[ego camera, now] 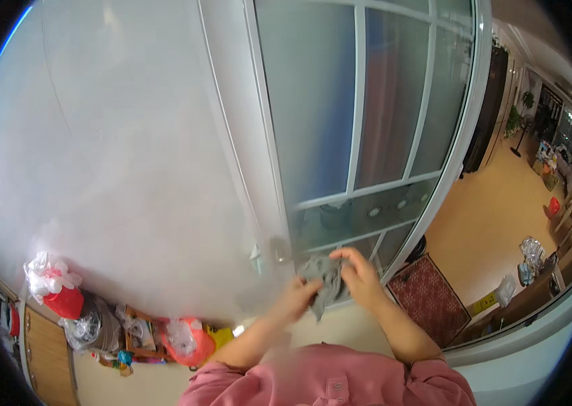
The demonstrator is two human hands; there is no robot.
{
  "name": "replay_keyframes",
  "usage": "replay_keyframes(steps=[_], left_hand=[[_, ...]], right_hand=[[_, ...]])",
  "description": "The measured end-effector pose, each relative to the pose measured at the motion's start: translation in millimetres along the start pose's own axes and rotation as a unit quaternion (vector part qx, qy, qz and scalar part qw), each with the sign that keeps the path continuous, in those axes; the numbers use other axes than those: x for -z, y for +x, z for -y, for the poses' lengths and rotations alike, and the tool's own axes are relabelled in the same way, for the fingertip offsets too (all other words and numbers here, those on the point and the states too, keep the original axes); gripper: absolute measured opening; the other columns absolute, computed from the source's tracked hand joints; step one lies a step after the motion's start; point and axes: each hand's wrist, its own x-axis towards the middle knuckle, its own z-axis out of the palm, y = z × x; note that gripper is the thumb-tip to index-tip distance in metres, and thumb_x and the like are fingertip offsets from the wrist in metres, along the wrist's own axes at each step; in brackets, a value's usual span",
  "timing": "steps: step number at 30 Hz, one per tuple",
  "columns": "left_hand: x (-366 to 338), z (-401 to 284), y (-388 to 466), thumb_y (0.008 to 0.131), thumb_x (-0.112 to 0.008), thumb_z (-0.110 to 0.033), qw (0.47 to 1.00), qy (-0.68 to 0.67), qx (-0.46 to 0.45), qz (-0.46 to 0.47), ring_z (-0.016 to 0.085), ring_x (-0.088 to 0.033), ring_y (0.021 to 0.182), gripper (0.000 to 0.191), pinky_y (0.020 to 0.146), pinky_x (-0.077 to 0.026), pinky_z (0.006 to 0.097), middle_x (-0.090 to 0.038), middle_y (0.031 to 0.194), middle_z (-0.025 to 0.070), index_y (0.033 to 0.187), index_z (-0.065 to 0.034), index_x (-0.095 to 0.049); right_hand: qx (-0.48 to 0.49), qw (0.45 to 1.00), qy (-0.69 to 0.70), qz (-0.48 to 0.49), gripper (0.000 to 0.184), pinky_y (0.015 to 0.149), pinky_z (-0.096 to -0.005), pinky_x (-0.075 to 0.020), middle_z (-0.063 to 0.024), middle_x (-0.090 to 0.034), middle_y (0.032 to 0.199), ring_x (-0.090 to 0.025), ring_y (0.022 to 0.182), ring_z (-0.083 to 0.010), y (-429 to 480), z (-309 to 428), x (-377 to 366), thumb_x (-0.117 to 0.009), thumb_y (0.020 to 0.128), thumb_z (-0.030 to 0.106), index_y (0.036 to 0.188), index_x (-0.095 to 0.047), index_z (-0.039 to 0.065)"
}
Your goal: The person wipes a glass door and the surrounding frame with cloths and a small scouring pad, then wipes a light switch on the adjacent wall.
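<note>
A crumpled grey-green cloth [322,284] hangs between my two hands, in front of the lower part of a white-framed glass door [359,101]. My left hand [296,299] grips its left side, with the thumb on top. My right hand [359,276] is at the cloth's upper right, fingers bent around its edge; the exact hold is partly blurred. A loose corner of the cloth dangles below my left hand.
At the lower left, a red bag [65,302], an orange-red plastic bag [189,342] and a wooden cabinet [47,350] stand along the pale wall [113,177]. A patterned red mat [430,299] lies right of the door, on the way into another room.
</note>
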Motion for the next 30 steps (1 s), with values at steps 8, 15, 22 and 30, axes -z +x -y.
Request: replay_keyframes(steps=[8,15,22,30], left_hand=[[-35.6,-18.5,-9.0,0.099,-0.052,-0.025,0.994,-0.024,-0.101,-0.018,0.009,-0.052,0.081,0.027,0.071,-0.044,0.0246,-0.059,0.091,0.0000,0.110,-0.0015,-0.059],[-25.0,-20.0,-19.1,0.091,-0.063,-0.013,0.837,0.496,-0.229,-0.036,0.023,-0.059,0.093,0.024,0.085,-0.045,0.0322,-0.066,0.101,0.0095,0.112,-0.0016,-0.063],[9.6,-115.2,30.2,0.084,-0.069,-0.014,0.475,0.550,-0.535,-0.430,0.046,-0.027,0.136,0.066,0.111,-0.026,0.0520,-0.027,0.149,0.0280,0.141,-0.0011,-0.039],[18.4,-155.8,71.8,0.085,-0.069,-0.035,0.347,0.596,-0.557,-0.463,0.048,-0.017,0.142,0.078,0.115,-0.015,0.0552,-0.024,0.152,0.0295,0.143,0.0043,-0.035]], right_hand=[[0.255,0.929,-0.267,-0.028,0.065,0.102,-0.0418,-0.0404,-0.0210,-0.035,0.142,-0.042,0.127,-0.0397,-13.4,5.2,-11.6,-0.072,0.079,0.010,0.137,-0.045,0.002],[0.213,0.957,-0.174,0.096,0.068,0.102,-0.0410,-0.0430,-0.0162,-0.048,0.132,-0.051,0.121,-0.0337,-8.5,-50.3,27.3,-0.071,0.072,-0.002,0.136,-0.049,0.008],[0.363,0.904,-0.180,-0.136,0.054,0.104,-0.0425,-0.0405,-0.0157,-0.055,0.129,-0.050,0.122,-0.0342,79.8,23.5,74.0,-0.068,0.076,-0.003,0.126,-0.053,0.007],[0.573,0.715,-0.349,-0.197,0.039,0.107,-0.0419,-0.0395,-0.0098,-0.058,0.130,-0.047,0.129,-0.0284,184.9,39.4,56.5,-0.066,0.078,0.004,0.117,-0.061,0.009]])
